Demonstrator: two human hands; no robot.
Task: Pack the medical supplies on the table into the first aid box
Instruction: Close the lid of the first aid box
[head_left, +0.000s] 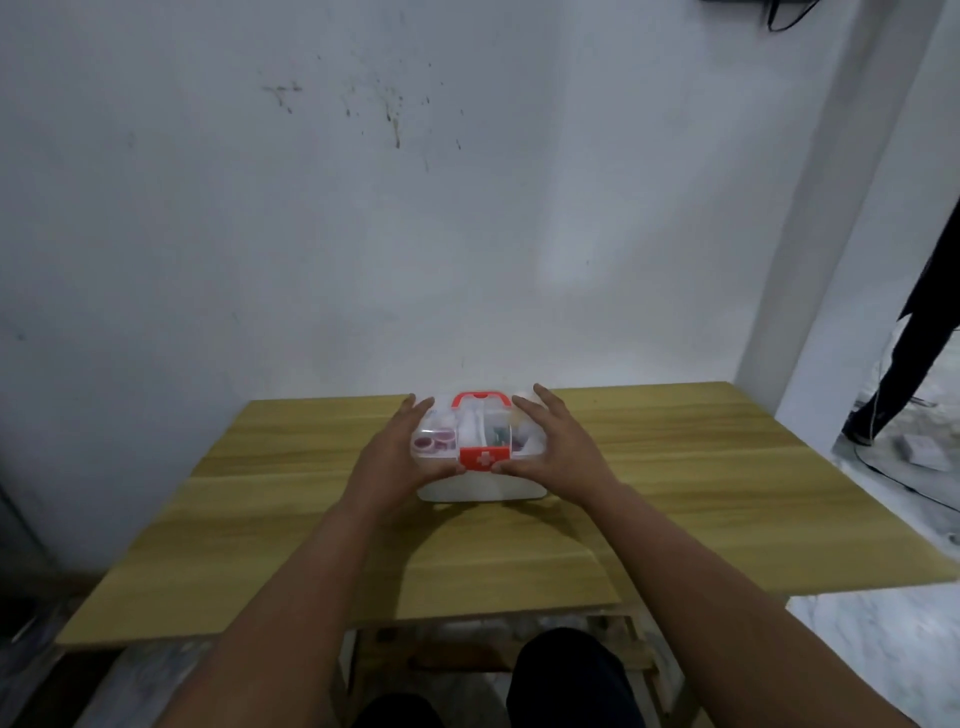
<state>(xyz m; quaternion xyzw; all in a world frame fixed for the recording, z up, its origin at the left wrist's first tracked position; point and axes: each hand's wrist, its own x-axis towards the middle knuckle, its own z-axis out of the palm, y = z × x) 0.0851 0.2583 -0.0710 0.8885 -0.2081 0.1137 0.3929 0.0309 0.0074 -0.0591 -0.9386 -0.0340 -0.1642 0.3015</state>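
A white first aid box (480, 488) with a clear lid, a red handle and a red latch bearing a white cross stands at the middle of the wooden table (675, 499). Its lid is down; tape rolls and other supplies show through it. My left hand (400, 452) lies over the box's left side and my right hand (550, 447) over its right side. On both hands the fingers spread over the lid and the thumbs press at the front edge beside the latch.
The table stands against a white wall (363, 234). A person's dark-clothed leg (904, 364) and cables on the floor show at the far right. My knees are under the table's near edge.
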